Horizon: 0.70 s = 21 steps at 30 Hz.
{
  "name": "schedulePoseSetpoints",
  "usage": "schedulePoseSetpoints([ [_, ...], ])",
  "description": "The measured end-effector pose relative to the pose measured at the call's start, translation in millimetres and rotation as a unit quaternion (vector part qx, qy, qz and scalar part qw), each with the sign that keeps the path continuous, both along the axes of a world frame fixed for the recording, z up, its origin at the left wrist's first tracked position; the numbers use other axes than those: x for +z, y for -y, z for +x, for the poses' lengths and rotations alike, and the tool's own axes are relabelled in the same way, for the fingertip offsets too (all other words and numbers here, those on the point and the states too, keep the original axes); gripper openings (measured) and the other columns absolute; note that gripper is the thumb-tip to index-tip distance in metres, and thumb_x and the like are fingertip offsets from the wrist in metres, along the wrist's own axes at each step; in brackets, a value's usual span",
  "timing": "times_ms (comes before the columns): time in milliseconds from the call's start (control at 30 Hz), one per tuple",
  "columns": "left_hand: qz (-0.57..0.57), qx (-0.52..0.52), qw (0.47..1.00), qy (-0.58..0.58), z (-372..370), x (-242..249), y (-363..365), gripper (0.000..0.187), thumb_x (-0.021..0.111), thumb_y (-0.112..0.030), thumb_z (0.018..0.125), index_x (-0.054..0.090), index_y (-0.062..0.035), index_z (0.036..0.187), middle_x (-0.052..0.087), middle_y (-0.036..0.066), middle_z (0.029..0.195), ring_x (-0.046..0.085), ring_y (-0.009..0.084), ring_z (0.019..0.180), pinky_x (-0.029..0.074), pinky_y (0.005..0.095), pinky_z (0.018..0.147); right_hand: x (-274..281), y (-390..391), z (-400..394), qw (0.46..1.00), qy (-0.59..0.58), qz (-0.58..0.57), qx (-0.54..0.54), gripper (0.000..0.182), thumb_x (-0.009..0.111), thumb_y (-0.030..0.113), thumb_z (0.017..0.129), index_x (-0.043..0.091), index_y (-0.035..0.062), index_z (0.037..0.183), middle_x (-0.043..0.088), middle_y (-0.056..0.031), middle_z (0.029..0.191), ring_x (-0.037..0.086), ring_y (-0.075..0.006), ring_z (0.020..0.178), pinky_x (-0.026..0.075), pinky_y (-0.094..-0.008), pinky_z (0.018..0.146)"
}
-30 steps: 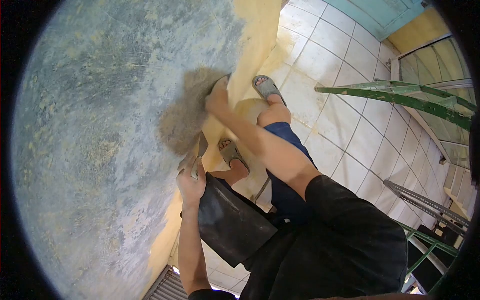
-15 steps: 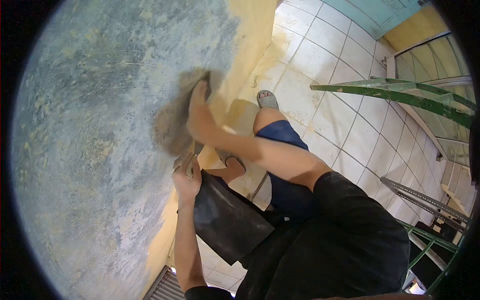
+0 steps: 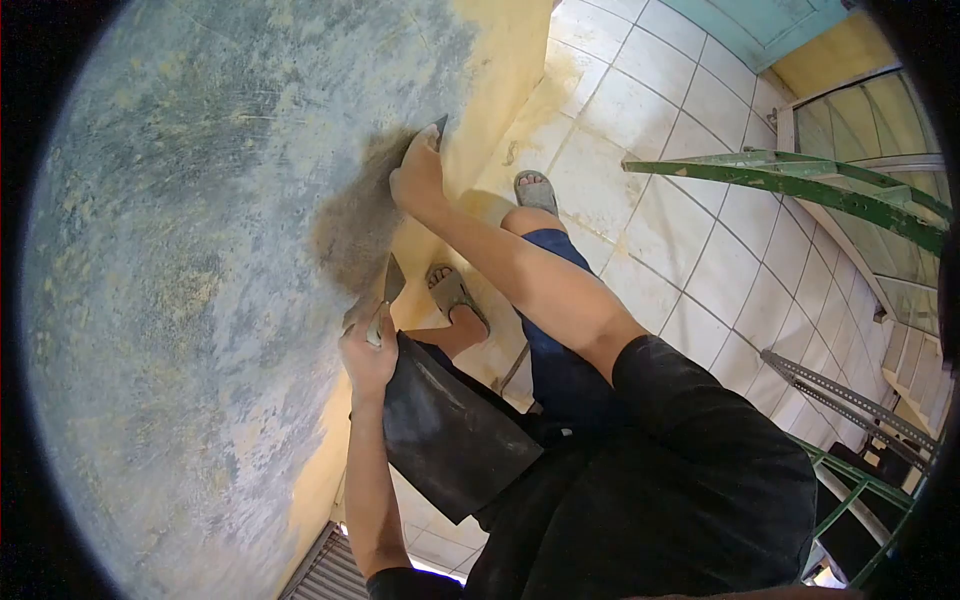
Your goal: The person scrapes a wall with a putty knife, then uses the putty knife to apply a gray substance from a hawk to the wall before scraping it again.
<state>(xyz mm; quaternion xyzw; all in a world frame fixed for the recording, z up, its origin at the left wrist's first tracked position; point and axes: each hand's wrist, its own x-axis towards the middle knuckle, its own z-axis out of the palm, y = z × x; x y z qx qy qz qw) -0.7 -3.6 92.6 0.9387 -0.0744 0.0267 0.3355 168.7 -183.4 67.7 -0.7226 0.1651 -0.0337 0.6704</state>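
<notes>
Two hands work the wall. The right hand (image 3: pixel 418 180) presses a small flat blade (image 3: pixel 436 127) against the wall (image 3: pixel 180 250), fingers closed on it, its tip showing just past the fingertips at the upper edge of a damp brown patch (image 3: pixel 360 225). Half a second ago this hand sat lower and further left, flat across the middle of the patch; now it is up at the patch's top right, near where grey meets the yellow band (image 3: pixel 500 90). That reads as the end of an upward stroke, so I judge the spreading or smoothing of this patch to be in mid course.

The left hand (image 3: pixel 367 352) grips a second small blade (image 3: pixel 391 283) that pokes up at the patch's lower edge, and the same hand appears to pin the top of a dark board (image 3: pixel 450 440) hanging below it; how the fingers share the two I cannot tell. It has barely moved.

Below, a sandal (image 3: pixel 452 295) and another sandal (image 3: pixel 537 190) stand on the white tiled floor (image 3: pixel 680 240). Green metal framing (image 3: pixel 800 180) crosses at right.

No brand, label or writing can be read anywhere.
</notes>
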Motion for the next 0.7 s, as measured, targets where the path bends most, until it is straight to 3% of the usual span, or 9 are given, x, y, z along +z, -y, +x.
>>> schedulePoseSetpoints([
  [67,0.002,-0.009,1.0,0.011,3.7,-1.5,1.9,0.022,0.065,-0.012,0.085,0.07,-0.0001,0.103,0.069,0.024,0.1,0.067,0.0373,0.096,0.051,0.0405,0.085,-2.1,-4.6,-7.7,0.996,-0.046,0.073,0.01,0.08,0.044,-0.014,0.076,-0.003,-0.0222,0.14,0.011,-0.0468,0.144,0.018,-0.0532,0.138,0.02,-0.0432,0.118],
  [133,0.018,-0.025,0.999,0.037,6.9,-9.7,-1.5,0.021,0.065,-0.012,0.085,0.07,0.0002,0.101,0.069,0.023,0.099,0.066,0.0377,0.096,0.05,0.0404,0.085,0.5,-43.5,-44.9,0.941,0.197,-0.275,0.017,0.073,0.04,-0.012,0.081,-0.001,-0.0219,0.141,0.008,-0.0462,0.145,0.017,-0.0503,0.14,0.021,-0.0423,0.118],
  [267,0.001,-0.007,1.0,0.002,3.4,-3.0,3.6,0.02,0.065,-0.012,0.084,0.07,0.0002,0.1,0.069,0.023,0.1,0.066,0.0376,0.097,0.05,0.0404,0.085,-6.4,-19.1,-5.5,0.977,0.177,-0.099,-0.068,0.07,0.038,-0.009,0.083,0.002,-0.021,0.142,0.009,-0.0453,0.146,0.016,-0.0528,0.139,0.024,-0.0415,0.116],
  [400,0.009,-0.015,0.999,0.027,3.6,-1.8,3.9,0.02,0.065,-0.011,0.084,0.07,0.0004,0.1,0.069,0.023,0.097,0.067,0.0378,0.093,0.051,0.0402,0.083,-25.7,-7.7,1.2,0.993,0.059,-0.087,-0.056,0.073,0.041,-0.01,0.081,0.002,-0.02,0.142,0.009,-0.0436,0.147,0.017,-0.0528,0.139,0.028,-0.0429,0.114],
  [467,0.016,-0.022,0.999,0.047,7.9,-2.9,4.1,0.02,0.065,-0.011,0.084,0.07,0.0005,0.1,0.069,0.023,0.095,0.067,0.038,0.091,0.052,0.0402,0.081,1.9,-30.5,-43.6,0.946,0.151,-0.284,0.034,0.072,0.044,-0.008,0.083,0.005,-0.0191,0.142,0.012,-0.0406,0.149,0.024,-0.0485,0.138,0.035,-0.0445,0.11],
  [500,0.016,-0.02,0.999,0.046,8.1,-2.9,4.0,0.02,0.065,-0.011,0.084,0.07,0.0006,0.1,0.069,0.023,0.094,0.068,0.0384,0.09,0.052,0.0401,0.08,10.8,-25.6,-39.4,0.946,0.15,-0.284,0.033,0.072,0.044,-0.008,0.083,0.005,-0.0191,0.142,0.012,-0.0406,0.149,0.024,-0.0485,0.138,0.035,-0.0445,0.11],
  [600,0.014,-0.011,1.0,0.022,1.8,3.6,8.5,0.02,0.065,-0.011,0.084,0.07,0.0004,0.1,0.069,0.024,0.093,0.068,0.039,0.088,0.052,0.0402,0.078,5.5,3.5,-8.9,0.983,0.096,-0.155,0.009,0.071,0.045,-0.005,0.085,0.005,-0.0192,0.142,0.012,-0.0405,0.149,0.027,-0.0492,0.137,0.037,-0.045,0.108],
  [667,0.012,-0.001,1.0,0.013,-0.1,7.4,9.2,0.02,0.065,-0.011,0.084,0.07,0.0002,0.1,0.069,0.024,0.092,0.068,0.0391,0.087,0.053,0.0403,0.077,-23.4,33.3,33.2,0.977,-0.157,0.0,0.143,0.076,0.049,-0.005,0.082,0.003,-0.0213,0.141,0.009,-0.0445,0.146,0.033,-0.0544,0.131,0.04,-0.0453,0.105],
  [700,0.008,0.002,1.0,0.015,-0.6,7.1,9.1,0.021,0.065,-0.011,0.084,0.07,-0.0003,0.101,0.069,0.024,0.09,0.068,0.0392,0.084,0.053,0.0405,0.075,-21.7,26.4,21.9,0.977,-0.155,0.0,0.143,0.076,0.049,-0.005,0.082,0.003,-0.0213,0.141,0.009,-0.0445,0.146,0.033,-0.0544,0.131,0.04,-0.0453,0.105],
])
